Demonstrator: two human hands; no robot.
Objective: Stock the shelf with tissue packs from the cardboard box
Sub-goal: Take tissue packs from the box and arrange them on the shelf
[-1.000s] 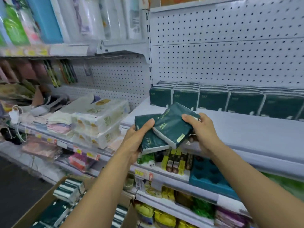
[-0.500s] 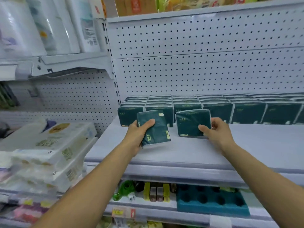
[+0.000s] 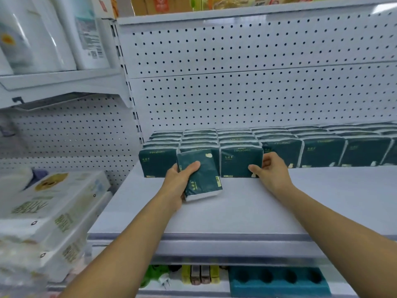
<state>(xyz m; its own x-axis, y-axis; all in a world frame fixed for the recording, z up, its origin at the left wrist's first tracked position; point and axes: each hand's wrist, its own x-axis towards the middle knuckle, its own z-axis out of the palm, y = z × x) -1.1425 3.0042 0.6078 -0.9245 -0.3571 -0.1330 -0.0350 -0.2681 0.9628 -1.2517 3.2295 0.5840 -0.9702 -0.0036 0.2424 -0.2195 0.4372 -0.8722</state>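
Note:
Dark green tissue packs stand in rows (image 3: pixel 322 151) along the back of the white shelf (image 3: pixel 214 211). My left hand (image 3: pixel 179 183) grips one green tissue pack (image 3: pixel 202 177), tilted, just above the shelf in front of the rows. My right hand (image 3: pixel 270 171) holds the right edge of another green pack (image 3: pixel 240 162) that stands upright on the shelf, against the front of the row. The cardboard box is out of view.
A white pegboard wall (image 3: pixel 236 93) backs the shelf. Bulky white paper packages (image 3: pixel 49 211) fill the neighbouring shelf at left. Below sit small bottles (image 3: pixel 199 275) and a teal tray (image 3: pixel 279 282). Tall white rolls (image 3: pixel 43 35) stand at the upper left.
Both hands moved from in front of the shelf edge to its back. The right hand's pack now stands against the row; the left hand still holds its pack near the rows.

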